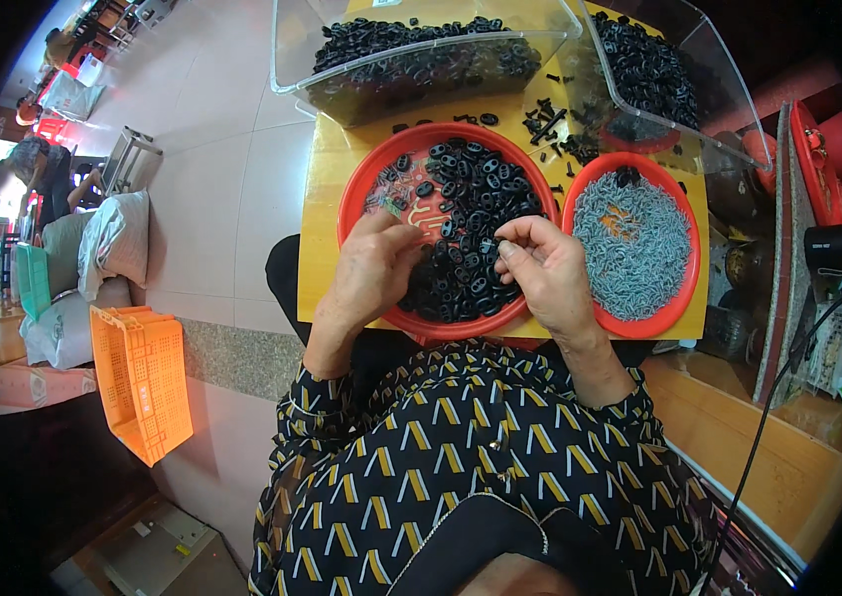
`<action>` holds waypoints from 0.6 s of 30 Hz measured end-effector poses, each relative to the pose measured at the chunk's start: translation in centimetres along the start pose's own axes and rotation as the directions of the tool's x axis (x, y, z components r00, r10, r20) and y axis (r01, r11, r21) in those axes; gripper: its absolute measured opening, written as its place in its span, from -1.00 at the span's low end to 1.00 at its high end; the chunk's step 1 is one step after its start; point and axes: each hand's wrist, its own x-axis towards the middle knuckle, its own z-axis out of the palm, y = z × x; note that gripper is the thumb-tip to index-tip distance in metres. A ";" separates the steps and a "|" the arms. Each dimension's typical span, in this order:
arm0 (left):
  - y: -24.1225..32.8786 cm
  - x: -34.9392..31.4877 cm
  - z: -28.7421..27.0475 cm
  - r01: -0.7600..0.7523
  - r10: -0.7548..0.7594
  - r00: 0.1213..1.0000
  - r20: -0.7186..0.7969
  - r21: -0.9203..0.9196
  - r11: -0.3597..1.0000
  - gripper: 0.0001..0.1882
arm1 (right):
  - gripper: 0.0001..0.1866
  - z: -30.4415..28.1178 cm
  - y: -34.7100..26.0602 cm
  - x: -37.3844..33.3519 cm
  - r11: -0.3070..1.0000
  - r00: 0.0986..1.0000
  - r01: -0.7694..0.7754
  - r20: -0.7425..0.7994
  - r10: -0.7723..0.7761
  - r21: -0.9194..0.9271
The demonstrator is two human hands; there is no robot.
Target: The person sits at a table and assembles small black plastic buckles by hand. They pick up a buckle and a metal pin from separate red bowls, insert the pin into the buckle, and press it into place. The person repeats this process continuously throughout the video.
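A round red tray (350, 189) on the yellow table holds a heap of small black oval plastic pieces (486, 189), each with two holes. Over the tray's left side is my left hand (373, 266), its fingers curled together near the pieces; what they hold, if anything, is hidden. At the right side of the heap my right hand (548, 273) pinches thumb and forefinger together, with something small and dark at the tips that I cannot make out. Beside it stands a red oval tray (696, 253) full of small silvery screws (630, 260).
Two clear plastic bins (287, 79) (739, 119) of black parts stand at the table's far side. Loose black pieces (545, 124) lie between them on the yellow table (320, 248). An orange crate (143, 382) sits on the floor at left, near stuffed sacks (115, 243). A black cable (754, 442) hangs at right.
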 end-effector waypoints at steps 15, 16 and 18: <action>-0.3 -0.6 1.8 0.183 -0.212 0.977 0.021 -0.595 0.783 -0.83 | -0.89 0.7 0.2 -0.2 0.998 0.994 -0.040 0.104 0.035 0.041; -0.4 -0.9 1.8 0.265 -0.318 0.944 0.090 -0.783 0.563 -0.85 | -0.89 0.9 -0.2 -0.2 0.994 0.990 -0.069 0.128 0.058 0.085; 0.1 -0.8 1.5 0.232 -0.324 0.935 0.142 -0.937 0.259 -0.87 | -0.90 1.3 -0.4 -0.2 0.975 0.982 -0.113 0.173 0.079 0.193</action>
